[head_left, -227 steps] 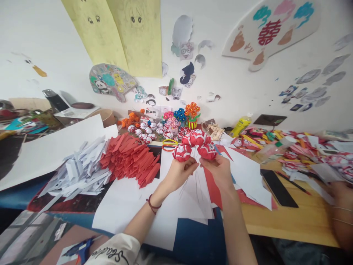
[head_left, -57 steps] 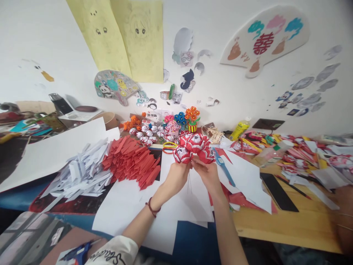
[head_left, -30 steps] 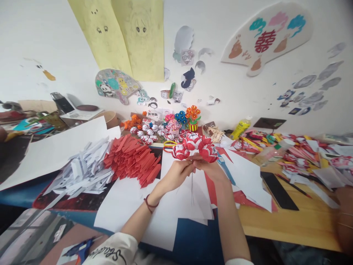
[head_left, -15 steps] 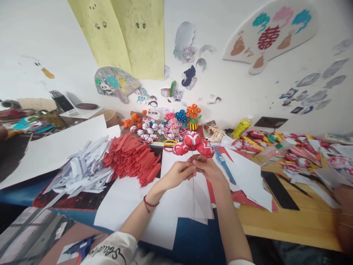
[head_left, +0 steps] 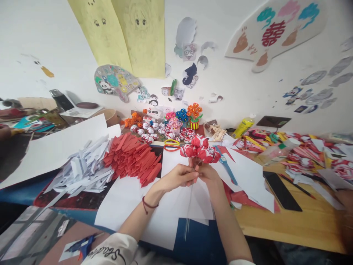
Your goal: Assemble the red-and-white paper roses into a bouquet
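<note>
Several red-and-white paper flowers on thin wire stems are bunched together above my hands. My left hand is closed, its thumb and fingers pinching the stems just under the blooms. On the other side my right hand curls round the same stems, close against the left; some of its fingers are hidden. The stems hang down below both hands over white paper sheets. Left of my hands lie a heap of folded red paper pieces and a heap of folded white ones.
Yellow-handled scissors and finished flowers lie behind. A blue cutter-like tool and a black phone-like slab are to the right. A glue gun sits low left. Another person's arm shows at the right edge.
The flower bunch has shifted slightly right and tilted, with its heads leaning right and the stem ends swinging left. Both hands stay closed on the stems.
</note>
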`<action>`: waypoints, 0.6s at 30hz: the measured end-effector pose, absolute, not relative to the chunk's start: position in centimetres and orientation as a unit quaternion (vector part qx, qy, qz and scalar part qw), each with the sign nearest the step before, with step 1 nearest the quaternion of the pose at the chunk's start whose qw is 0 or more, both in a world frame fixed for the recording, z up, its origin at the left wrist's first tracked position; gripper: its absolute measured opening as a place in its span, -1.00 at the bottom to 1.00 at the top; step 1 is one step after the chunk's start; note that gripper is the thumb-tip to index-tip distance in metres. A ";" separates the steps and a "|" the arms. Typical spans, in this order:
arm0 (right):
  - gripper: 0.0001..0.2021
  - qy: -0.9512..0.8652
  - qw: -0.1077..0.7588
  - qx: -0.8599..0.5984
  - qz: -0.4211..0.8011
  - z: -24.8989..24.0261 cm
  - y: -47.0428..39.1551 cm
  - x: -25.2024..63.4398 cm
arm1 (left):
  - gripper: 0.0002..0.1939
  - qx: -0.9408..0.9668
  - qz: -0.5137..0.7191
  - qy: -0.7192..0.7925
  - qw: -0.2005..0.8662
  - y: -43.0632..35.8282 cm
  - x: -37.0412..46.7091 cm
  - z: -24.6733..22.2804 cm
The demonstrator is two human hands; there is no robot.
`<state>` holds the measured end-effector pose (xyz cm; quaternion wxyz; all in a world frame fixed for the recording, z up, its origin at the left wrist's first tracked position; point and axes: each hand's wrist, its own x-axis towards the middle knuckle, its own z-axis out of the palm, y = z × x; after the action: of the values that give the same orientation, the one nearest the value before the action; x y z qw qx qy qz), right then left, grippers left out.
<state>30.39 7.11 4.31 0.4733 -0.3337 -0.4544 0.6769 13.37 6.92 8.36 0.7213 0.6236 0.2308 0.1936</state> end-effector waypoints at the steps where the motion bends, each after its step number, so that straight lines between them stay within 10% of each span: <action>1: -0.44 -0.458 0.472 -0.333 0.675 4.4 7.0 30.4 | -0.50 0.624 0.197 0.236 0.719 6.8 13.4 8.5; 18: -0.45 -0.489 0.473 -0.360 0.638 6.7 5.9 30.6 | -0.59 0.679 0.287 0.241 0.631 4.8 12.8 9.3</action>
<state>30.61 5.95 6.68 0.4731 -0.3604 -0.4893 0.6378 12.77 4.85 9.29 0.6313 0.6790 0.2406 0.2872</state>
